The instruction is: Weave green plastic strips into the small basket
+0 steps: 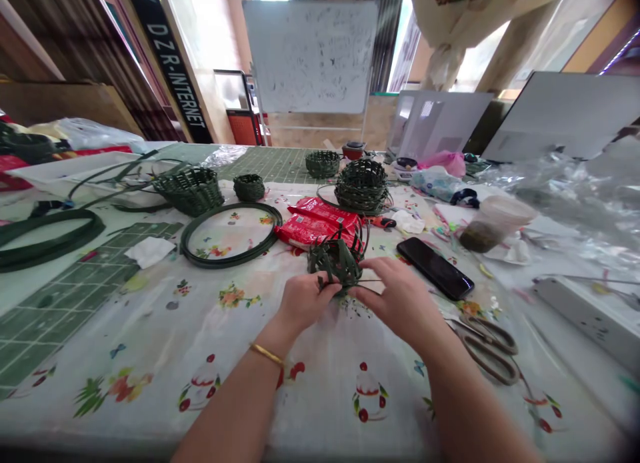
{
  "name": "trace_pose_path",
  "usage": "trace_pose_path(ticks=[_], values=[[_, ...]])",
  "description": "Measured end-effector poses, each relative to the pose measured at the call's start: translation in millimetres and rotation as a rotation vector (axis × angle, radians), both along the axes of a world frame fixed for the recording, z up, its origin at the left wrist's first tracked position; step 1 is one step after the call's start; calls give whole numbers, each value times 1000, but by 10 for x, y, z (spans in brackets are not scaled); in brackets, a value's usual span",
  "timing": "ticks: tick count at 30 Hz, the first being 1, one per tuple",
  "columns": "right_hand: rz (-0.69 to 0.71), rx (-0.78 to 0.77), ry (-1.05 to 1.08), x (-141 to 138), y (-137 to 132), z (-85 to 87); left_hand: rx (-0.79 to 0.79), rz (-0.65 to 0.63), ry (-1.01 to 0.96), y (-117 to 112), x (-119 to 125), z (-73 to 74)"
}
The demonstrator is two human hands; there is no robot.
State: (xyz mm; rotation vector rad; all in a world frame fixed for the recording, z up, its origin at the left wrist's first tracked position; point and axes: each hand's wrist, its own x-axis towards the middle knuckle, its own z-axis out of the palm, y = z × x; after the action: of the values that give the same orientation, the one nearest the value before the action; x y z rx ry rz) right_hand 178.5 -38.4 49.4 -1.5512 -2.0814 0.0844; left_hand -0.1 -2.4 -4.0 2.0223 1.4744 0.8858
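Note:
A small dark green woven basket [334,257], with loose strip ends sticking up from its rim, sits at the middle of the table between my hands. My left hand [306,297] pinches the near left side of its weave. On the right, my right hand [395,296] has thumb and fingers at the basket's near right edge, around a thin green strip [371,280] that runs out from the weave. My fingertips partly cover the basket's lower front. Just behind it lies a red plastic packet [317,221].
A black phone [436,268] and scissors [487,346] lie on the right, near a plastic cup [497,223] and a white power strip [580,316]. A coil of green strip [187,239] lies left. Several woven baskets [361,186] stand behind. A whiteboard [310,56] is at the back.

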Motion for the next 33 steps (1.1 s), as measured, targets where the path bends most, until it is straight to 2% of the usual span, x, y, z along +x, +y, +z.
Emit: trace_pose_path(ticks=[3, 7, 9, 12, 16, 20, 23, 27, 29, 33], values=[[-34, -226, -120, -121, 8, -51, -27, 9, -1, 0, -13, 30], [-111, -338, -132, -200, 52, -80, -52, -54, -8, 2, -44, 99], [-106, -436, -37, -195, 88, -98, -77, -67, -25, 11, -69, 108], [-36, -605, 132, -171, 143, -149, -117, -8, -97, 33, -102, 74], [41, -733, 233, -155, 186, -232, -138, 18, -203, 51, -122, 50], [94, -876, 573, -138, 210, -264, -73, 62, -339, 37, -106, 121], [107, -904, 684, -106, 237, -249, -112, 90, -460, 9, -51, 162], [44, -854, 604, -78, 244, -223, -281, 98, -680, -16, -5, 171], [36, -795, 544, -75, 231, -221, -340, 21, -691, -2, -44, 164], [42, -777, 464, -82, 209, -222, -414, -275, -534, 74, -193, 100]])
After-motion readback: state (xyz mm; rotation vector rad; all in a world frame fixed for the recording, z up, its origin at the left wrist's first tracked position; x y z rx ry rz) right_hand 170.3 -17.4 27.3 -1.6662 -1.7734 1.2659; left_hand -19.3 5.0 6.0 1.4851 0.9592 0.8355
